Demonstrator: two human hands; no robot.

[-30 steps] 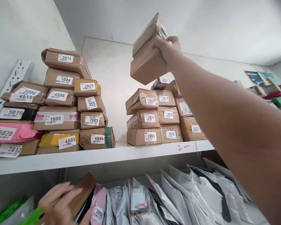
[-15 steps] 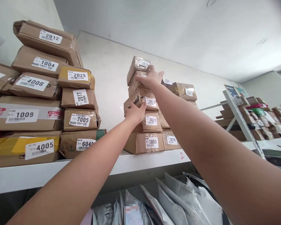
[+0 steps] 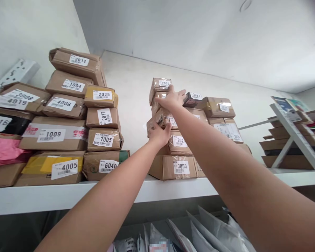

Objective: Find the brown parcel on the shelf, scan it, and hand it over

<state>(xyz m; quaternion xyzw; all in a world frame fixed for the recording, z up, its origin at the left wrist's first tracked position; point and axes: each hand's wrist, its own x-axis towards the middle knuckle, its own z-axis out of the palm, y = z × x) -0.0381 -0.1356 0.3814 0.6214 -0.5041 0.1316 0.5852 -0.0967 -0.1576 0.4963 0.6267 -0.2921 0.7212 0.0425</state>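
A stack of taped brown parcels stands on the white upper shelf (image 3: 94, 190). Its top parcel (image 3: 161, 84) carries a white number label and lies on another brown parcel. My right hand (image 3: 172, 98) rests flat against the front of these upper parcels, fingers spread. My left hand (image 3: 159, 133) presses against the lower left side of the stack, by the parcel marked 3022. At the bottom lies the parcel labelled 3003 (image 3: 173, 167). Neither hand grips anything that I can see.
A taller pile of numbered parcels (image 3: 68, 115) fills the shelf's left side, with a pink bag (image 3: 5, 150) at its edge. More parcels (image 3: 220, 108) sit behind the stack. Grey mail bags (image 3: 199, 234) lie on the shelf below. Another rack (image 3: 294, 136) stands to the right.
One second ago my right hand carried two brown parcels in the air and my left hand was down at the lower shelf. Now the parcels sit atop the stack, both hands against it.
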